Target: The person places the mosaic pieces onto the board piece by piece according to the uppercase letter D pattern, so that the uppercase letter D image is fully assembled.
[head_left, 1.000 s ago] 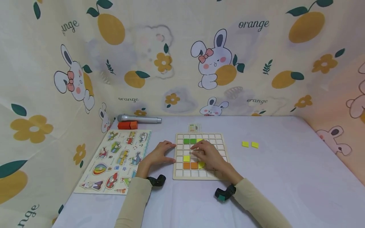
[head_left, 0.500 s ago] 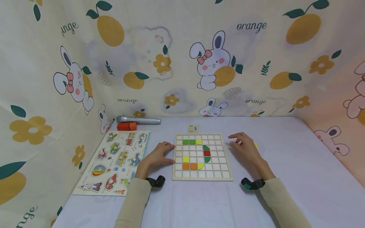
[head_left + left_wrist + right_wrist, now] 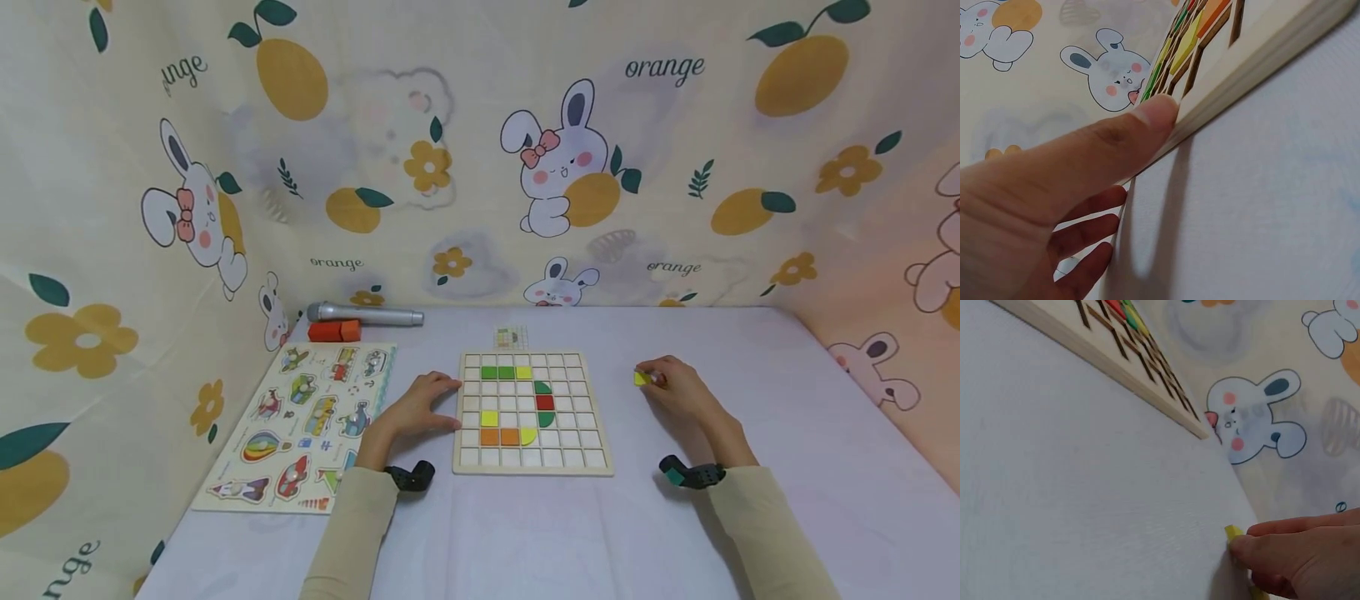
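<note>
My left hand [image 3: 416, 407] rests at the left edge of a wooden grid board [image 3: 532, 471], its thumb and fingertips touching the rim; in the left wrist view the thumb presses the board's side. To the right of the board, my right hand [image 3: 681, 392] pinches a small yellow tile [image 3: 641, 378] between thumb and fingers, close over the table. A second yellow tile [image 3: 1259, 592] shows partly under that hand in the right wrist view. Set in the board are green tiles [image 3: 498, 372], yellow ones, orange tiles [image 3: 499, 437], a red tile [image 3: 544, 402] and quarter-round pieces [image 3: 546, 419].
Left of the board lies a picture puzzle board [image 3: 300, 425] with knobbed pieces. Behind it are a silver microphone [image 3: 367, 315] and an orange-red block [image 3: 333, 331]. A small pattern card [image 3: 512, 337] lies beyond the grid board. Patterned cloth [image 3: 465, 167] walls the table's back and sides.
My right hand has left the board, moved right to the yellow tiles and taken hold of one. The left hand has stayed at the board's edge.
</note>
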`<move>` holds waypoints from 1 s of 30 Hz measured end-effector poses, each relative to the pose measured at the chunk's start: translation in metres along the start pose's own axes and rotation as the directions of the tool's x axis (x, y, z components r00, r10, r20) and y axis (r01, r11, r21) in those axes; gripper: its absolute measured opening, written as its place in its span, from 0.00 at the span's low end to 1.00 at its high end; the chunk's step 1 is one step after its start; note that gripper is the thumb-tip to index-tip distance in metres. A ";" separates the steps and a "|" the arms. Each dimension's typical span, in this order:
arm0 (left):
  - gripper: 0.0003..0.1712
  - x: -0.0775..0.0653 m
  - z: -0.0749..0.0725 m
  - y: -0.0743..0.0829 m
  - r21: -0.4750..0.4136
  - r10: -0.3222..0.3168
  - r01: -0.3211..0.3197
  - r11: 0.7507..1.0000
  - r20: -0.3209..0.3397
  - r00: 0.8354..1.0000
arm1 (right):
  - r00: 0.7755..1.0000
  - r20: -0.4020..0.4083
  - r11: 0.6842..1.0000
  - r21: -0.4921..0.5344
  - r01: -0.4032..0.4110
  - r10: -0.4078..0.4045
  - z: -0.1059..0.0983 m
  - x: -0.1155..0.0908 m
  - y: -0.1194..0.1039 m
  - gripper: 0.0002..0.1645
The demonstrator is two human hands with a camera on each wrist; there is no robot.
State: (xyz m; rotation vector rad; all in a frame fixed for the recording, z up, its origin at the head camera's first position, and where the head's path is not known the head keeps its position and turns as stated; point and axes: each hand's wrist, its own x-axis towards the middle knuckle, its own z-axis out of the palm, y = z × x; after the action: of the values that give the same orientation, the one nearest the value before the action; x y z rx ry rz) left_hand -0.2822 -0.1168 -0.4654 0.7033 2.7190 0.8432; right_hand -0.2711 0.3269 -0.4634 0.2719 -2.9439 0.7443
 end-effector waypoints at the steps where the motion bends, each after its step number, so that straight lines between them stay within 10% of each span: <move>1: 0.42 0.000 0.000 0.000 0.000 -0.001 0.001 1.000 0.000 1.000 | 1.000 -0.007 1.000 -0.007 0.001 -0.002 0.001 0.000 0.001 0.19; 11: 0.42 0.000 0.000 -0.001 0.001 0.000 0.000 1.000 0.003 1.000 | 0.996 -0.083 0.999 0.017 0.033 -0.032 0.008 0.003 -0.011 0.17; 20: 0.40 -0.001 -0.001 0.000 0.004 0.045 -0.045 0.999 -0.007 0.999 | 0.976 -0.123 0.973 0.124 0.197 -0.182 0.030 0.014 -0.073 0.17; 30: 0.40 -0.002 -0.001 0.001 -0.016 0.026 -0.026 1.000 -0.006 1.000 | 0.893 -0.063 0.873 0.188 0.450 -0.446 0.072 0.022 -0.136 0.12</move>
State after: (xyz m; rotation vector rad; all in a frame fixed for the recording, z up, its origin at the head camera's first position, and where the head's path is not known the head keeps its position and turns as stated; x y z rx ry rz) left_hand -0.2807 -0.1179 -0.4636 0.7355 2.7111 0.8734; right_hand -0.2699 0.1718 -0.4606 0.9217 -2.6239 0.9500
